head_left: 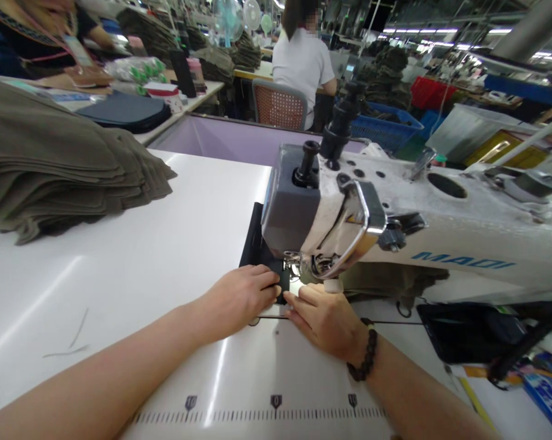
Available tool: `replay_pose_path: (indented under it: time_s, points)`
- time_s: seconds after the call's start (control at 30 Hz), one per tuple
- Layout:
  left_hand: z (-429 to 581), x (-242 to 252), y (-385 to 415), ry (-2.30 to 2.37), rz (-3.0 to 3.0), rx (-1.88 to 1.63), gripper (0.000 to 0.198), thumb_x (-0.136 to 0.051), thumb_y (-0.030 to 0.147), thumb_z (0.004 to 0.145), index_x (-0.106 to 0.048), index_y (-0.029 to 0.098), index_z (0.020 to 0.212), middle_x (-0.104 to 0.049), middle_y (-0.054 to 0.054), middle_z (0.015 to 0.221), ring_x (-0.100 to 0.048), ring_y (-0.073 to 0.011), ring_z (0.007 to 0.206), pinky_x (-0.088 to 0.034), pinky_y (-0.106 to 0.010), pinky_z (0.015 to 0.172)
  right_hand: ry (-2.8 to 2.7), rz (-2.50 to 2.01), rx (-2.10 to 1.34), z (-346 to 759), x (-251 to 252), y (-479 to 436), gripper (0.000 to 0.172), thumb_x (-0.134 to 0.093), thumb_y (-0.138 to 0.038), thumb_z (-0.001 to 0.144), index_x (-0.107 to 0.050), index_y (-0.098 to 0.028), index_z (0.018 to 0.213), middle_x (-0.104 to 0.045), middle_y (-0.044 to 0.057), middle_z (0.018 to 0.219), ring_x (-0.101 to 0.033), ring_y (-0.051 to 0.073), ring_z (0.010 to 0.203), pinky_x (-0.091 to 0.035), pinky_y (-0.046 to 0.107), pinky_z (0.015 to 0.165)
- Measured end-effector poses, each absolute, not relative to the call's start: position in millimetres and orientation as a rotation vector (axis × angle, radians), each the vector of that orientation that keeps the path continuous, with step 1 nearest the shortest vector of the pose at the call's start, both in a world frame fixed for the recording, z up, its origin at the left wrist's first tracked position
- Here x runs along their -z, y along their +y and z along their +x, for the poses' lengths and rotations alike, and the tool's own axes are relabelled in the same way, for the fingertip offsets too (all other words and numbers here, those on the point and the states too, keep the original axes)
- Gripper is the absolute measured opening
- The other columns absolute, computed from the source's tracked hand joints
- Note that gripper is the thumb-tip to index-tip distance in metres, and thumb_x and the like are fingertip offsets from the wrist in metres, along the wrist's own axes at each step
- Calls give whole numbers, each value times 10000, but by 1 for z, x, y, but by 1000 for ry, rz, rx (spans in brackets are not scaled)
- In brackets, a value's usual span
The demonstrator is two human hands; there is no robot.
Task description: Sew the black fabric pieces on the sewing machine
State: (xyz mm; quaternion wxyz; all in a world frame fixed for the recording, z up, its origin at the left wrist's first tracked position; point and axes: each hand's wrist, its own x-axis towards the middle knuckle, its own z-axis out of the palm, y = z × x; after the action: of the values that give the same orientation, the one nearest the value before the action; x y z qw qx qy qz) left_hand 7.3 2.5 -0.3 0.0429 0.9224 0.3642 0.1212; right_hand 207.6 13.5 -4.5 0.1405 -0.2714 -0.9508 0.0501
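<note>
nearest the camera, a measuring scale [276, 415] printed along the front edge of the white table [143, 275] ran under both bare forearms, and a loose thread scrap [74, 342] lay to the left of it. the left hand [243, 296] rested on a small black fabric piece [257, 244], its fingers [269, 287] close together and bent down onto the cloth, pressing it flat and not closed around it. the right hand [324, 318], with a dark bead bracelet [365, 354] at the wrist, lay just beside it, fingers [303, 296] together and flat on the table, touching the cloth's near edge. the black piece lay on the table under the head of the sewing machine [441, 220], its near end at the presser foot [292, 263] and the rest reaching back behind the head. a thin black thread [395, 322] ran right from the hands across the table. judging by this, the step in hand was lining up and holding the cloth at the foot; whether the foot was down could not be told. feeding it on from here would call for both hands steering the edge evenly with fingertips clear of the needle. further left sat a stack of olive cloth pieces [65, 171]. beyond the table a person in a white shirt [303, 61] sat on a mesh-backed chair [278, 104], back turned, near a blue basket [386, 128].
</note>
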Motion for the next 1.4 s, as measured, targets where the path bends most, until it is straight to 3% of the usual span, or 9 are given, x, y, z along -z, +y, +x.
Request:
replay_pose_path:
  time_s: [0.27,0.6,1.17,1.4]
  points:
    - [6,3,12,1188,2769,-371,232,-383,206,895,-599,122,901,-587,-74,957,-516,-202,948,-442,-333,847,-2710,-1002,-111,201,10,14,242,-505,-243,842,-591,-144,1046,-627,36,791,-573,158,720,-399,255,634]
    - [12,3,20,1350,2809,-430,116,-476,168,845,-582,133,817,-557,-64,842,-535,-197,865,-456,-310,794,-2724,-1178,-6,195,10,16,236,-492,-243,848,-576,-169,1055,-614,45,780,-551,155,676,-361,264,602]
    - [15,3,22,1372,2846,-420,82,-505,160,821,-576,138,787,-581,-63,840,-530,-215,930,-443,-308,817,-2716,-1203,-32,195,7,16,212,-485,-257,855,-573,-186,1034,-599,13,745,-532,148,651,-317,270,576]
    - [13,5,27,1353,2834,-424,157,-486,183,834,-584,110,932,-602,-81,872,-538,-218,887,-456,-316,775,-2725,-1203,-25,194,4,15,204,-504,-255,845,-568,-182,1025,-599,17,745,-530,139,652,-313,262,570]
